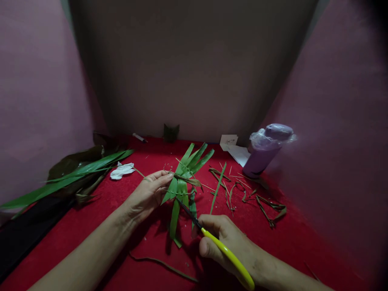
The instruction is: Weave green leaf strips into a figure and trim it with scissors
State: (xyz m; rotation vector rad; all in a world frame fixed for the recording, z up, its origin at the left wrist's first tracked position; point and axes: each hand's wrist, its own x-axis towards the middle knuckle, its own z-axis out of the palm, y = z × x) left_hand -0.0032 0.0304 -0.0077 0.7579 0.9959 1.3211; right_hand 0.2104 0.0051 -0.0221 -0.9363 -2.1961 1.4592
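Observation:
My left hand (153,186) pinches a bundle of green leaf strips (182,188) by its left side, above the red cloth. The strips fan out at the top and hang down below, with thin stitches or ties across them. A brown dried leaf strip (189,180) crosses the middle of the bundle. In my right hand (222,238) are scissors (230,254) with yellow handles and dark blades. The blade tips lie at the lower part of the bundle, by a hanging strip. Whether the blades are apart there is hard to make out.
Long green leaves (81,176) lie at the left beside black fabric (36,226). A white crumpled tissue (121,171) and a syringe (139,138) are behind my left hand. Dried strips (242,190) and thin sticks are scattered right. A purple tumbler (262,157) stands near white papers (238,152).

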